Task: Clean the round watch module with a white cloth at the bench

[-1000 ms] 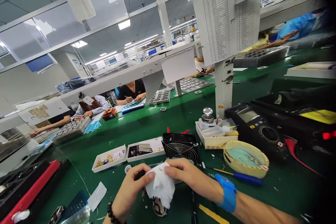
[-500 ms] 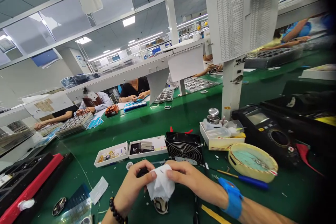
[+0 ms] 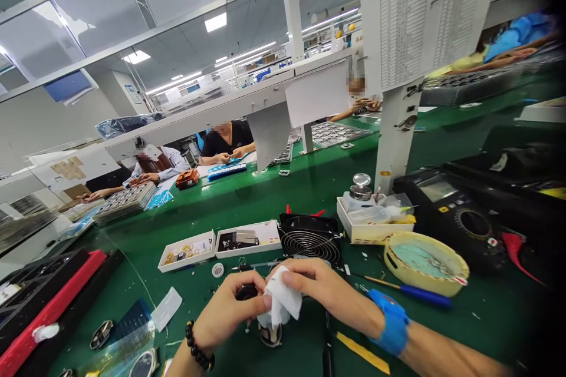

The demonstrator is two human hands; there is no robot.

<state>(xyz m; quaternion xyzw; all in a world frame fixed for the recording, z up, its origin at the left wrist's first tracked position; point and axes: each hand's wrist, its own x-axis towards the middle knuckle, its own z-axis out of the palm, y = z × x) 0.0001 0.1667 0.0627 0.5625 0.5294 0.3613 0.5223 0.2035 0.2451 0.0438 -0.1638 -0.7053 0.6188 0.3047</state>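
Pinching a crumpled white wipe (image 3: 282, 299) between thumb and fingers, the right hand (image 3: 325, 288) is almost closed at lower centre. The left hand (image 3: 225, 310) curls around a small dark round part (image 3: 246, 291), just beside the wipe. A metal-rimmed round piece (image 3: 270, 334) shows below the wipe; whether it touches the mat, I cannot tell. A blue wrist strap (image 3: 393, 321) circles the right wrist, and dark beads (image 3: 197, 344) circle the left.

Beyond the hands, on the green bench mat (image 3: 212, 206), sit two white trays (image 3: 216, 247) and a black wire-guarded fan (image 3: 309, 240). A yellow-rimmed round dish (image 3: 424, 263) and a black multimeter (image 3: 446, 212) lie at right. Two seated co-workers (image 3: 194, 150) work across the bench at upper left, under long ceiling lights (image 3: 216, 22).
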